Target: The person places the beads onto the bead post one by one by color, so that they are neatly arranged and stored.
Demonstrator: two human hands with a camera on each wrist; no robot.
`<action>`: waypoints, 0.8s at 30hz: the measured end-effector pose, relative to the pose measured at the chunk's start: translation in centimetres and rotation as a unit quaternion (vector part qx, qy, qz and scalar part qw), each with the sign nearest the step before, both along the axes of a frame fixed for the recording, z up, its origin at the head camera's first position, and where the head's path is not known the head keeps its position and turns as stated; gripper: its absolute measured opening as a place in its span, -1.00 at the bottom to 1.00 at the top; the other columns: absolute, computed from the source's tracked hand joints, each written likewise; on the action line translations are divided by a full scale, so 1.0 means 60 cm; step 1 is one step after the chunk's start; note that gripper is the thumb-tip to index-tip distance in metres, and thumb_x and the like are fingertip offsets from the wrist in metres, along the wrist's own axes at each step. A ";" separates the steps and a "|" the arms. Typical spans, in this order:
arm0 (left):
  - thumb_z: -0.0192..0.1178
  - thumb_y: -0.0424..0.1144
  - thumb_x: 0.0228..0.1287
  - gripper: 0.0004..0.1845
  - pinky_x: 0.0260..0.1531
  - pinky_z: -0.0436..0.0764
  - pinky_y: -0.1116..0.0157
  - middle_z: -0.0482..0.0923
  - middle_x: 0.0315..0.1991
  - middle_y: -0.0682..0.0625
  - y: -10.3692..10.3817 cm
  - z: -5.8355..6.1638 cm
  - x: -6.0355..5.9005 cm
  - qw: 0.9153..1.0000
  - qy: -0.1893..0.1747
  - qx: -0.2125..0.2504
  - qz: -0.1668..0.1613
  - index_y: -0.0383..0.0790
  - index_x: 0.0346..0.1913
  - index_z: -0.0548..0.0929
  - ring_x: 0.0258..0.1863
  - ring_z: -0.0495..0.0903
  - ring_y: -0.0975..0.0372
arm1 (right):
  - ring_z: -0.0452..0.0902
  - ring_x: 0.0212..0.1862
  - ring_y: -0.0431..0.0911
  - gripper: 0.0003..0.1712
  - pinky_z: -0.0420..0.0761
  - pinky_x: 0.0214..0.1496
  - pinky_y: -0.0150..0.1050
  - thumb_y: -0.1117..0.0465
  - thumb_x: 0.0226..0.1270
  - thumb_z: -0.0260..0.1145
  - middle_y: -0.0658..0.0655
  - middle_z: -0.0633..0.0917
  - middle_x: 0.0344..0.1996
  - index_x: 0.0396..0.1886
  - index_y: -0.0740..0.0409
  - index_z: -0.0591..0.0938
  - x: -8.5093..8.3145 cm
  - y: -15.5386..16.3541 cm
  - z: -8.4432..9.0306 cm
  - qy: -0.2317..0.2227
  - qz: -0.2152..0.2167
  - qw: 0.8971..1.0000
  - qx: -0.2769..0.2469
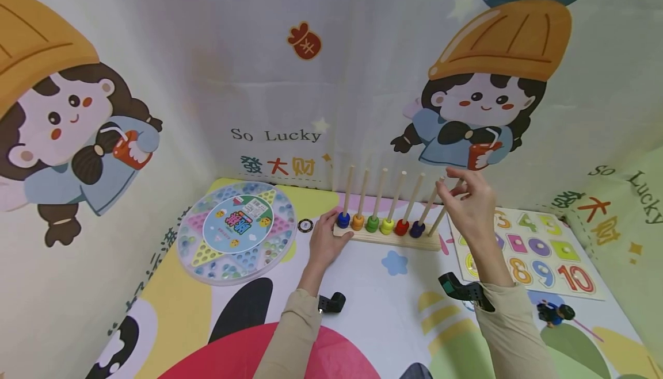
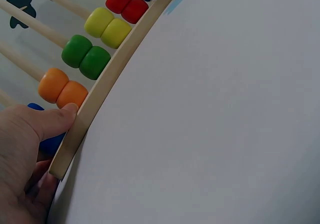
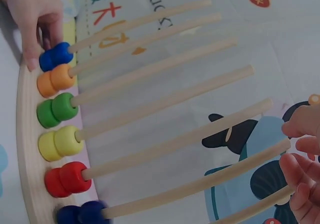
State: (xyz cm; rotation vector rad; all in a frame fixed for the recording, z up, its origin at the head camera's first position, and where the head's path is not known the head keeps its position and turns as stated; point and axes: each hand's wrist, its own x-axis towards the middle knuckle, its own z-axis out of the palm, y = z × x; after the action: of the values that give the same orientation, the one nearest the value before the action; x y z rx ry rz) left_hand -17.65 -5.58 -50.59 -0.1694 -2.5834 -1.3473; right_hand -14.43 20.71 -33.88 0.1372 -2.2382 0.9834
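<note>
Right hand at the last rod's tip, left hand bracing the base.

The right hand [image 1: 471, 206], fingers loosely curled, empty, touches the tip of the upright rod [image 1: 439, 218]; the beads [image 1: 380, 225] lie at eight o'clock. The left hand [image 1: 326, 244] pinches the base [image 1: 393, 240].

Pale matt wooden base [image 1: 393, 237] and rods [image 3: 165, 103], smooth painted beads [image 3: 56, 110]
</note>
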 end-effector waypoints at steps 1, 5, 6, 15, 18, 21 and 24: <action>0.47 -0.19 0.08 -0.31 0.09 0.52 0.04 0.44 0.28 -0.19 0.000 0.000 0.001 1.000 0.003 -0.001 -0.001 -0.43 0.26 0.52 0.21 0.45 -0.03 | 0.39 -0.42 -0.41 -0.65 0.40 -0.33 -0.58 0.28 0.27 0.38 0.26 0.64 -0.06 0.02 0.33 0.66 0.001 0.000 -0.001 0.001 0.001 1.000 -0.003; 0.47 -0.18 0.09 -0.31 0.08 0.53 0.04 0.44 0.28 -0.18 -0.001 0.000 0.004 1.000 0.001 -0.004 -0.002 -0.42 0.26 0.52 0.20 0.45 -0.03 | 0.43 -0.38 -0.34 -0.67 0.41 -0.31 -0.52 0.27 0.30 0.37 0.23 0.66 -0.09 0.02 0.31 0.67 0.011 -0.001 -0.007 0.007 0.001 1.000 -0.016; 0.47 -0.18 0.09 -0.31 0.07 0.53 0.04 0.44 0.28 -0.18 -0.002 0.000 0.004 1.000 0.000 -0.004 -0.001 -0.42 0.26 0.52 0.20 0.45 -0.03 | 0.44 -0.37 -0.32 -0.67 0.42 -0.31 -0.51 0.27 0.30 0.37 0.23 0.66 -0.10 0.02 0.31 0.68 0.014 -0.002 -0.009 0.009 0.001 1.000 -0.016; 0.47 -0.17 0.08 -0.31 0.09 0.52 0.03 0.44 0.28 -0.17 -0.009 0.002 0.004 1.000 -0.004 0.005 0.003 -0.40 0.26 0.53 0.21 0.45 -0.03 | 0.48 -0.31 -0.28 -0.70 0.43 -0.30 -0.63 0.31 0.27 0.38 0.22 0.68 -0.16 0.00 0.29 0.69 0.038 -0.018 -0.042 0.012 0.009 1.000 -0.020; 0.47 -0.16 0.09 -0.31 0.12 0.51 0.02 0.43 0.29 -0.16 -0.008 -0.001 0.003 1.000 -0.009 0.006 0.004 -0.38 0.27 0.53 0.25 0.42 -0.03 | 0.48 -0.31 -0.33 -0.70 0.45 -0.34 -0.62 0.34 0.24 0.39 0.22 0.68 -0.18 -0.03 0.31 0.69 0.041 -0.022 -0.059 0.015 0.018 1.000 -0.012; 0.47 -0.16 0.08 -0.31 0.10 0.52 0.03 0.43 0.29 -0.16 -0.007 -0.005 0.003 1.000 -0.011 0.007 0.007 -0.37 0.27 0.53 0.23 0.43 -0.02 | 0.52 -0.32 -0.33 -0.73 0.47 -0.36 -0.60 0.35 0.22 0.40 0.20 0.69 -0.21 -0.07 0.31 0.70 0.042 -0.026 -0.075 0.021 0.025 0.999 -0.007; 0.48 -0.17 0.07 -0.31 0.09 0.53 0.03 0.44 0.28 -0.16 -0.006 -0.008 0.004 1.000 -0.015 0.006 0.011 -0.37 0.26 0.54 0.22 0.44 -0.03 | 0.61 -0.34 -0.17 -0.75 0.50 -0.37 -0.58 0.36 0.20 0.41 0.18 0.70 -0.22 -0.11 0.31 0.71 0.044 -0.030 -0.087 0.026 0.034 0.999 -0.002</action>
State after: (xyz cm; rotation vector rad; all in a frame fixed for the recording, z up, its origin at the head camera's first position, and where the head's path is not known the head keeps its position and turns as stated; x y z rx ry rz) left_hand -17.44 -5.93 -51.05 -0.1207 -2.5936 -1.3669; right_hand -11.77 18.92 -39.08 0.2348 -2.1956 1.0091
